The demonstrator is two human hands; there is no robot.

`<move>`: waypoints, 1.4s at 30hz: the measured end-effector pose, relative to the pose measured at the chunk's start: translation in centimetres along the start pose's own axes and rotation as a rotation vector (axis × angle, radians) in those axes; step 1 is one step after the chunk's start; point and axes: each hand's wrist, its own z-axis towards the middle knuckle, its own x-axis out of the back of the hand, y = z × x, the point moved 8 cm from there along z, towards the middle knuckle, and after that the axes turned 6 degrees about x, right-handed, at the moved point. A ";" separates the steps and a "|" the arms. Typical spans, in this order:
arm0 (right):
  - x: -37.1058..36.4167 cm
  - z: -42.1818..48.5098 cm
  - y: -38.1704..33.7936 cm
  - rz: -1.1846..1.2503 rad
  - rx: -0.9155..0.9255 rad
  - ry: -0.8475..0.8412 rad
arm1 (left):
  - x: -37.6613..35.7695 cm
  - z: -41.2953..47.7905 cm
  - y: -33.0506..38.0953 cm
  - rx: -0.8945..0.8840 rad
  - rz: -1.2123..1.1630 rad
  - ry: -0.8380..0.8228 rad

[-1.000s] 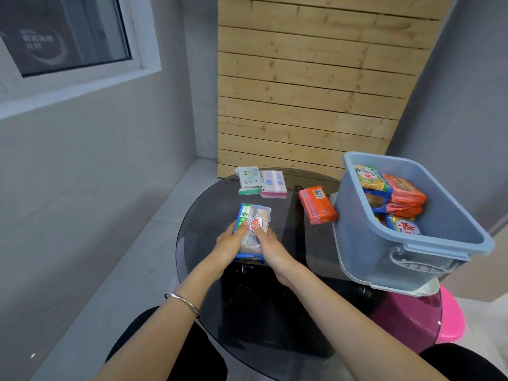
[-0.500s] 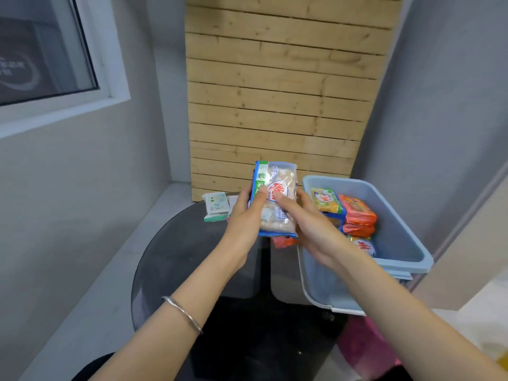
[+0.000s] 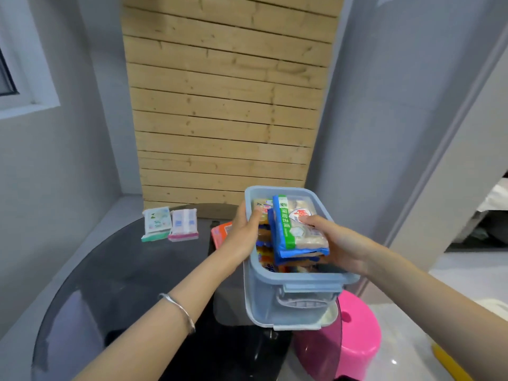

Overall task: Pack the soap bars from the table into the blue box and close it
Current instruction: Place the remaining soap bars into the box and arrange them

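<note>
The blue box (image 3: 302, 279) stands open at the table's right edge with several wrapped soap bars (image 3: 265, 255) inside. My right hand (image 3: 341, 248) grips a blue and clear soap pack (image 3: 298, 232) with a green strip, tilted over the box opening and partly inside it. The fingers of my left hand (image 3: 243, 236) lie over the box's left rim, apart from the pack. An orange soap pack (image 3: 221, 232) lies on the table, half hidden behind my left hand. A green-white pack (image 3: 156, 224) and a pink-white pack (image 3: 183, 224) stand at the table's far edge.
The round dark glass table (image 3: 123, 270) sits in a corner against a wooden slat wall. Under the box lies a white lid (image 3: 327, 318). A pink stool (image 3: 357, 336) stands below the table's right edge. Something yellow (image 3: 448, 364) lies on the floor.
Both hands lifted the blue and clear pack off the table and carried it right to the box. My left hand has let go of it and now lies on the box's rim.
</note>
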 end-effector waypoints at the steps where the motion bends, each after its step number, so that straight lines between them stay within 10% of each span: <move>1: 0.0 0.1 0.4 -0.010 -0.025 -0.001 | -0.2 0.0 -1.0 0.030 -0.006 -0.007; 25: -0.9 1.5 2.5 -0.693 -0.127 0.011 | -0.9 0.4 -4.3 0.099 -0.121 -0.097; 36: -10.3 -0.5 -6.7 -0.402 0.518 0.193 | 10.6 1.1 -7.2 0.144 0.032 0.157; 42: -19.1 5.8 0.7 -0.511 0.480 0.210 | 15.8 0.7 -11.0 0.176 0.041 0.270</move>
